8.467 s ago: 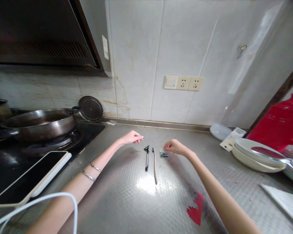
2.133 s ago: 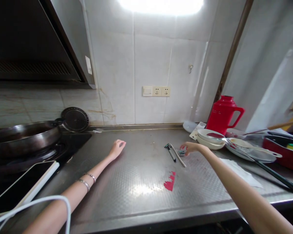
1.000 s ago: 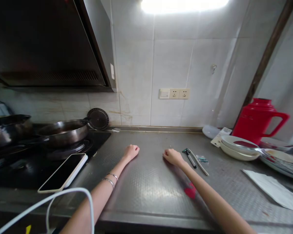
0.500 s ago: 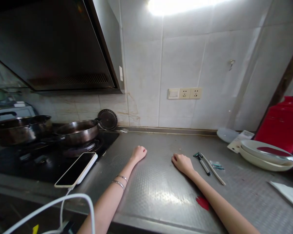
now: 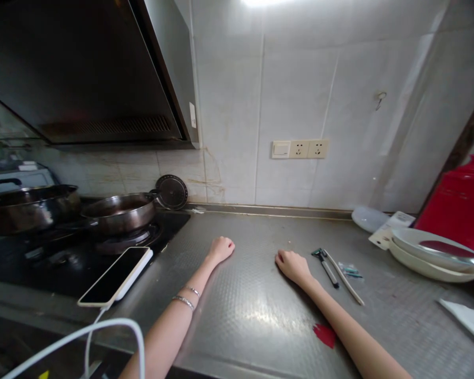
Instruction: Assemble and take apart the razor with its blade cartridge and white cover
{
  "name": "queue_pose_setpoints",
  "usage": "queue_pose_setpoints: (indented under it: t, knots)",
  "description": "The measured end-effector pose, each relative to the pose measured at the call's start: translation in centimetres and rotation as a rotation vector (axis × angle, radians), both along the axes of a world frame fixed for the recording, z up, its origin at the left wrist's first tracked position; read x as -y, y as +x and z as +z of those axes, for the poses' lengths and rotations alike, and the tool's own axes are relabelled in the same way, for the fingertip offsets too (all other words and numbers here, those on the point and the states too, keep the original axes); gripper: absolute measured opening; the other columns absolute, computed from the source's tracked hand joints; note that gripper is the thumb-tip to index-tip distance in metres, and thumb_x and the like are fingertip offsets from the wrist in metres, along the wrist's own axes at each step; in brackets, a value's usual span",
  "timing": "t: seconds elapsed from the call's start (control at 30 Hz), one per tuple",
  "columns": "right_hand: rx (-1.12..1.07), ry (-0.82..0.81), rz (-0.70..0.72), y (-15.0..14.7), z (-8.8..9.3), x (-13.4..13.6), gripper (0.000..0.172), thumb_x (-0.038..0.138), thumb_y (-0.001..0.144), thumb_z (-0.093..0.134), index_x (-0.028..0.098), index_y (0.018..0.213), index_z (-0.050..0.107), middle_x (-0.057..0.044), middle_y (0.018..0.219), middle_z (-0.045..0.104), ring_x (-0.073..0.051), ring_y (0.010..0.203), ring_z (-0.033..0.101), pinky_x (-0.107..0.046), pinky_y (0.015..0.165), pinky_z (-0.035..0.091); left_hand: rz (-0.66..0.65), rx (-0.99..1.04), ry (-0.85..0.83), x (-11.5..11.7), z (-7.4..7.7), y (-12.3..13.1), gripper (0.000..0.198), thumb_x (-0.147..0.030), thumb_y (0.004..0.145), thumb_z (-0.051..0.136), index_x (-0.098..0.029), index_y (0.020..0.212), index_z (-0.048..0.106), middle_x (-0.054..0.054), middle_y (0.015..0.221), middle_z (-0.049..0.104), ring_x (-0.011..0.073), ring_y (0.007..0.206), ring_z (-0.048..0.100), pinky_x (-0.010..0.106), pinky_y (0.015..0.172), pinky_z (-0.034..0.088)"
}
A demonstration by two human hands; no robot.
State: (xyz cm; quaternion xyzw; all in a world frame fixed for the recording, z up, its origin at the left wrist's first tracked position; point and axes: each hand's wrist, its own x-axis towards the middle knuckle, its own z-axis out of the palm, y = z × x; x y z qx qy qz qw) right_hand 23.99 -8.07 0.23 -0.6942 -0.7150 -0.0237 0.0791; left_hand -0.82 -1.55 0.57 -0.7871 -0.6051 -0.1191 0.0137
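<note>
My left hand (image 5: 221, 249) rests as a loose fist on the steel countertop (image 5: 253, 295), right of the stove. Two silver bracelets (image 5: 184, 301) circle that wrist. Opposite it, my right hand (image 5: 294, 265) lies closed on the same surface, with nothing visible in its fingers. Just right of this hand are a razor (image 5: 326, 267) with a green head and a thin pale stick (image 5: 344, 277). Beyond them lies a small clear packet with teal pieces (image 5: 349, 270). A red patch (image 5: 324, 335) shows beside my right forearm.
On the left, a phone (image 5: 116, 276) with a white cable (image 5: 102, 323) sits by the stove edge. A steel pan (image 5: 120, 215) and a larger pot (image 5: 29, 213) stand on the stove under the range hood (image 5: 82, 68). Stacked dishes (image 5: 430, 260) and a red container (image 5: 456, 202) occupy the right.
The view has tilted down and shifted slightly. Both hands stay closed in the same places on the countertop, and no object has visibly been moved.
</note>
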Motion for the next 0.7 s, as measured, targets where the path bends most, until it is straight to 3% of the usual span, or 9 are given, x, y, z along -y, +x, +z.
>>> queue_pose_setpoints:
  t: [0.7]
  knots:
    - [-0.028,-0.016,0.012,0.21,0.18,0.00,0.035,0.032,0.088,0.030,0.017,0.083,0.061,-0.013,0.087,0.067,-0.023,0.082,0.064,-0.028,0.065,0.041,0.022,-0.022,-0.023,0.07,0.21,0.06,0.037,-0.035,0.085,0.034,-0.021,0.082,0.069,0.011,0.091,0.068,0.0202,0.084,0.062,0.028,0.073,0.041]
